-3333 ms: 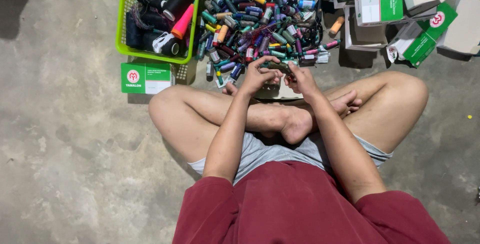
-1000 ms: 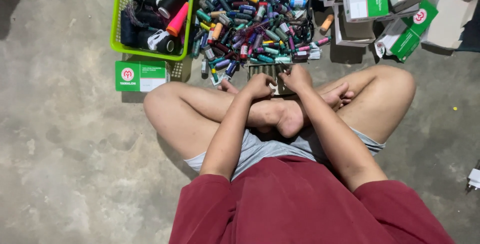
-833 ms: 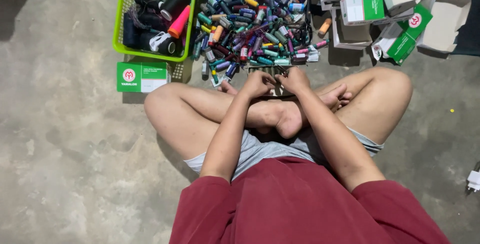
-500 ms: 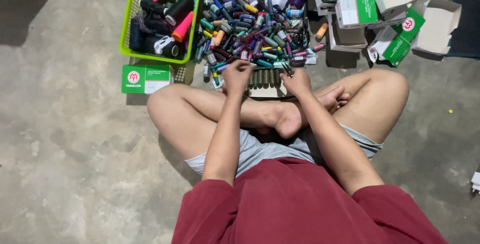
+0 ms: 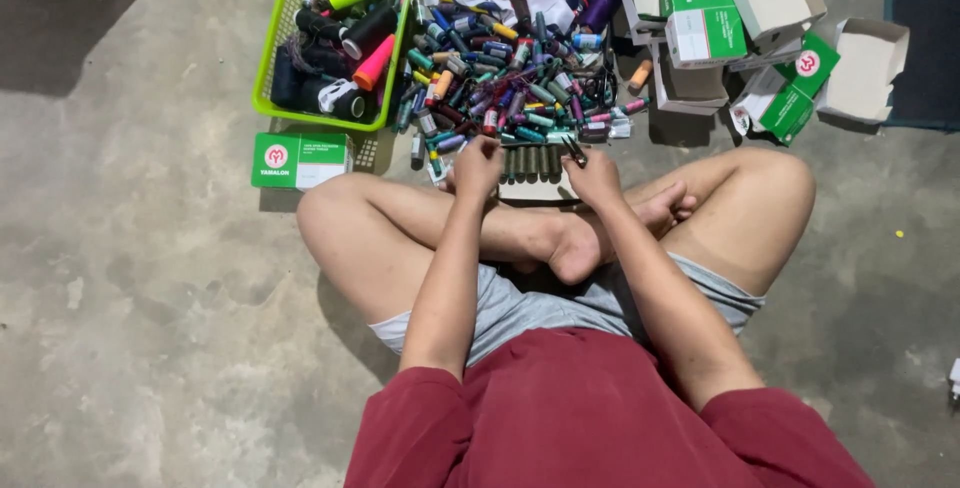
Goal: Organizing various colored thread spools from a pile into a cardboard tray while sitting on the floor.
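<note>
Right hand (image 5: 592, 173) fingers grip dark slim spool (image 5: 575, 151); left hand (image 5: 478, 163) fingers curled, contents unclear.

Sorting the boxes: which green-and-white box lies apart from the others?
The closed green-and-white box on the floor below the green basket, left of the person's knee; the rest cluster at top right.

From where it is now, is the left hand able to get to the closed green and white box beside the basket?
Probably yes: the left hand is at the spool pile's edge, and the green and white box lies on open floor to its left, beyond the knee.
</note>
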